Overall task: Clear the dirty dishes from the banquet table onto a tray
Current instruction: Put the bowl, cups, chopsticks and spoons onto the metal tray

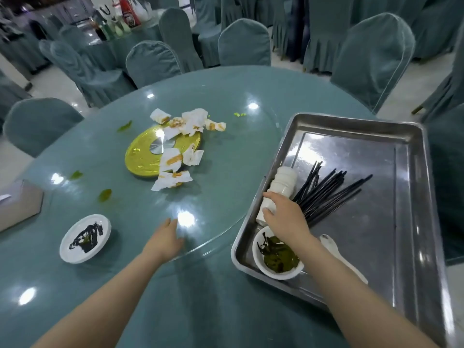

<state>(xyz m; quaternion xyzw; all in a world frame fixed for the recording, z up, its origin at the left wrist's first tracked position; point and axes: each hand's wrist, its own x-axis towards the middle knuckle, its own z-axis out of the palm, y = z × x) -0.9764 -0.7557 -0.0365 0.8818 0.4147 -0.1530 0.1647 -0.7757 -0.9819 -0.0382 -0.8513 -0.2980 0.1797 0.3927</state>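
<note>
- Our right hand [283, 217] rests on the stack of white cups [277, 189] lying on its side in the tray [411, 222], fingers curled over it.
- Our left hand [167, 238] hovers low over the glass turntable [213, 187], fingers loose and holding nothing.
- One dirty saucer [85, 238] still sits on the table, just left of our left hand and nearer us than the napkins [180, 146].
- A bowl [277, 257] of greens sits under our right wrist, chopsticks [326, 194] just right of that hand, a spoon [334, 249] beside the forearm.
- We judge the saucer light, stiff, breakable and slick with sauce; we would take it by the clean rim, thumb on top, fingers beneath.
- The cups look likely to roll, so we would steady them before letting go.
</note>
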